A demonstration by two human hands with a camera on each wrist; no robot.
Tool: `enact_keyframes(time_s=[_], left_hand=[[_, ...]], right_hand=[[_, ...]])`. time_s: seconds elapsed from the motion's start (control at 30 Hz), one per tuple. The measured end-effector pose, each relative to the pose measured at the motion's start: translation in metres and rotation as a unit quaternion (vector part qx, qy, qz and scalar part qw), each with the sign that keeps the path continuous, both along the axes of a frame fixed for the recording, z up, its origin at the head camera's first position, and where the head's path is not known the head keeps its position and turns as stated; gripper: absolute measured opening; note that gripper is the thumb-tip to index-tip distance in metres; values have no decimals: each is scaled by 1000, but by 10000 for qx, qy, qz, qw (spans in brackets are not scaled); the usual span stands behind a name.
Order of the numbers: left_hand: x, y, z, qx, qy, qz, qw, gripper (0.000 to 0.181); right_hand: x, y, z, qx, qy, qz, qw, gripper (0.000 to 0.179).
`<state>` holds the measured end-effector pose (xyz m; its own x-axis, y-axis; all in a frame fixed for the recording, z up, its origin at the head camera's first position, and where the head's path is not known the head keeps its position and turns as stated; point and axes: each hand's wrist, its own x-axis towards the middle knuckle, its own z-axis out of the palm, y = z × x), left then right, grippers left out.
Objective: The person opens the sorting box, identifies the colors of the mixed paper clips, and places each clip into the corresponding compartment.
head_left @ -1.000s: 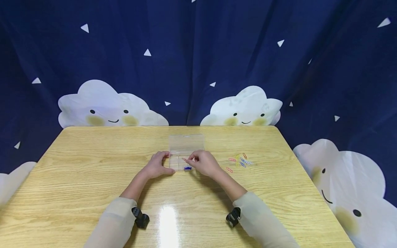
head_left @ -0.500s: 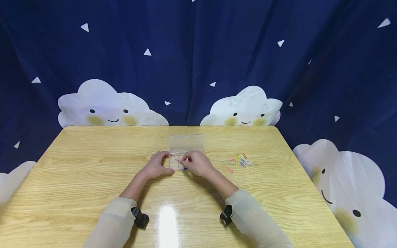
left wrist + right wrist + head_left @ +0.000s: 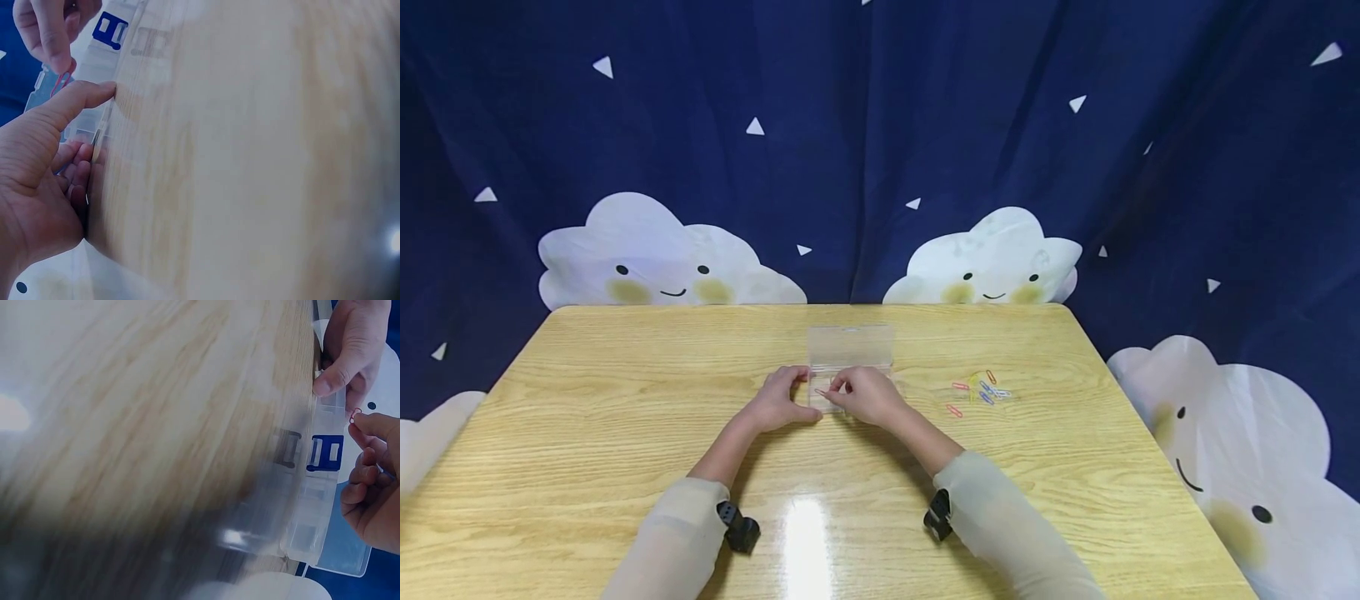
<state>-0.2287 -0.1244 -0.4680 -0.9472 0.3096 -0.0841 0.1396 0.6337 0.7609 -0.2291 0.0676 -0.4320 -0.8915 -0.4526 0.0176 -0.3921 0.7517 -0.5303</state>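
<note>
A clear plastic compartment box (image 3: 306, 515) lies on the table, its see-through lid (image 3: 850, 343) folded back away from the person. Its blue latch (image 3: 325, 453) shows at the front edge in both wrist views. My left hand (image 3: 778, 402) holds the box's left end, thumb at the front side and fingers at the back. Between thumb and index finger, my right hand (image 3: 867, 396) pinches a red paper clip (image 3: 60, 82). The clip is over the left part of the box; the right hand hides the box's right part in the head view.
Right of the box, several loose paper clips (image 3: 987, 395) in red, blue, yellow and white lie on the wooden table (image 3: 1075, 492). A dark blue curtain (image 3: 820, 150) with clouds stands behind the table's far edge.
My right hand has moved left over the box with the red paper clip, from its middle to the left compartments. The left hand has stayed in place on the box.
</note>
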Motion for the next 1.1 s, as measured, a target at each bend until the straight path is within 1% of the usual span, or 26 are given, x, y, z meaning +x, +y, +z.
enact_keyframes(time_s=[0.43,0.73,1.0,1.1], left_hand=[[0,0,0,-11,-11,-21,10000,73],[0,-1,0,36,-35,-25,10000,74],[0,0,0,101,-21,-35,9999,72],[0,0,-1,88,44,-33,9999,72]], right_hand=[[-5,-8,-3,159,-105,-26,9998,21],[-2,-13,-3,384,-45,140,9992,25],[-1,-14,-2,548,-91,149,9983,21],[-1,-15,-2,630,2,134,9979,21]])
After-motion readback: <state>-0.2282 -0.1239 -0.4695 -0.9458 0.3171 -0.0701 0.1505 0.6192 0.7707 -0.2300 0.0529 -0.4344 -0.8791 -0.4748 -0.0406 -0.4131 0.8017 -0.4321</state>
